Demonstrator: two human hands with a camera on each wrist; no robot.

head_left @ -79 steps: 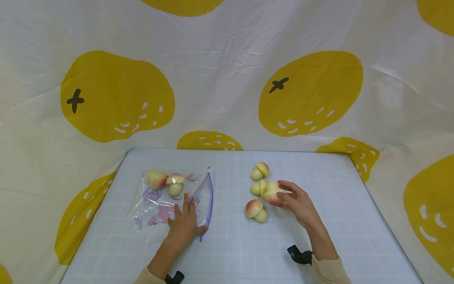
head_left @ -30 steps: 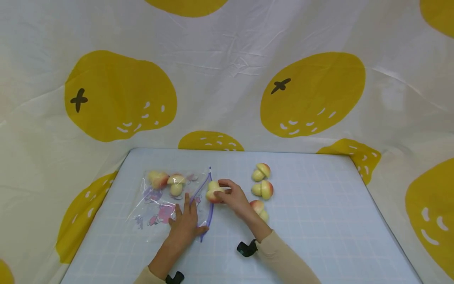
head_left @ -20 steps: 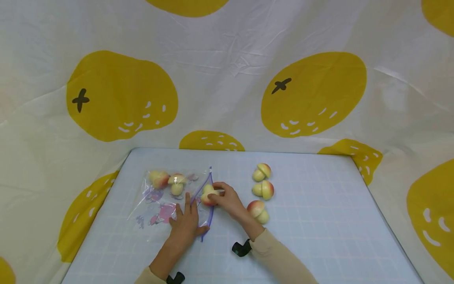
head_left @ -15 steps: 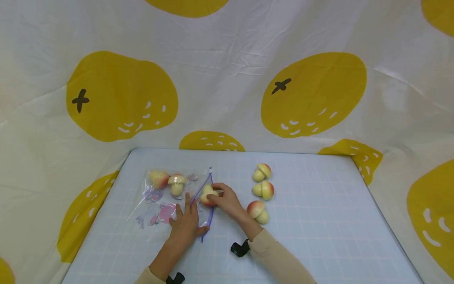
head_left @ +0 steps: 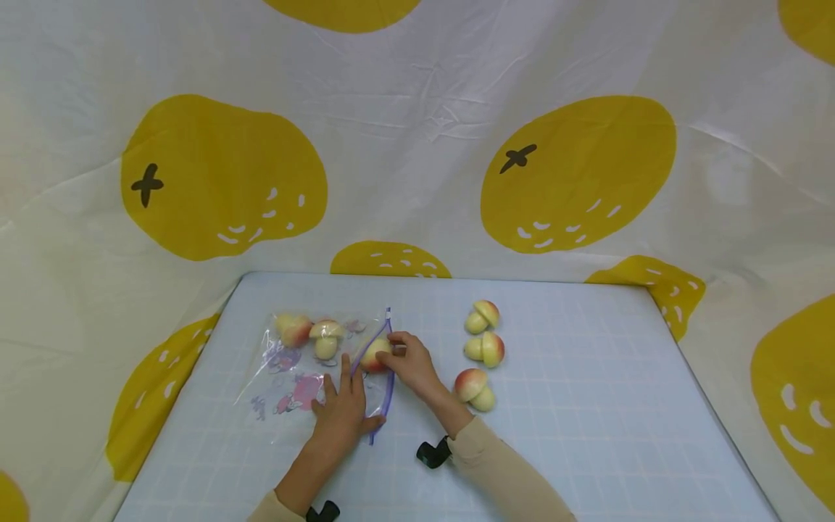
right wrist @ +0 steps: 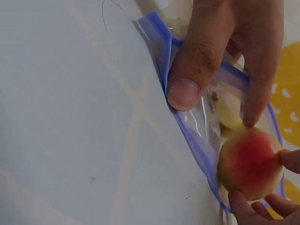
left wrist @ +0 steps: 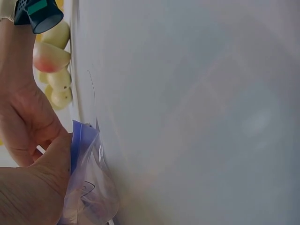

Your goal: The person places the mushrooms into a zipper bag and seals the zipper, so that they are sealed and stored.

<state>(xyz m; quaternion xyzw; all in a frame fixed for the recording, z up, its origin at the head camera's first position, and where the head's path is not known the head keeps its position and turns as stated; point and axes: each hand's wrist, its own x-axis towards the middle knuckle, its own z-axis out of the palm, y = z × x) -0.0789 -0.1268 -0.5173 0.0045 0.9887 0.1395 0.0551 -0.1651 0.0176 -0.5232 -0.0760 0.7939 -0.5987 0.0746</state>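
My right hand (head_left: 411,362) pinches a toy mushroom (right wrist: 253,161) with a red-and-cream cap in the mouth of a clear zip bag (head_left: 274,417). The bag lies flat, its purple zip edge (head_left: 389,395) facing right and parted. Spread over the mouth side of the bag is my left hand (head_left: 339,413), fingers mostly straight. In the right wrist view its thumb (right wrist: 183,91) presses one lip of the bag while a finger reaches to the mushroom. Inside the bag are two more mushrooms, one on its side (head_left: 293,330) and one with its stem toward me (head_left: 325,339).
Right of the bag, three mushrooms lie in a column: the far one (head_left: 483,317), the middle one (head_left: 485,349) and the near one (head_left: 475,389). The pale checked table (head_left: 587,406) ends at the back against a white curtain (head_left: 404,159) with yellow fruit prints.
My right hand has carried the mushroom left from beside the column into the bag's mouth. In the last half second it has moved slightly farther in. The left hand stays in place.
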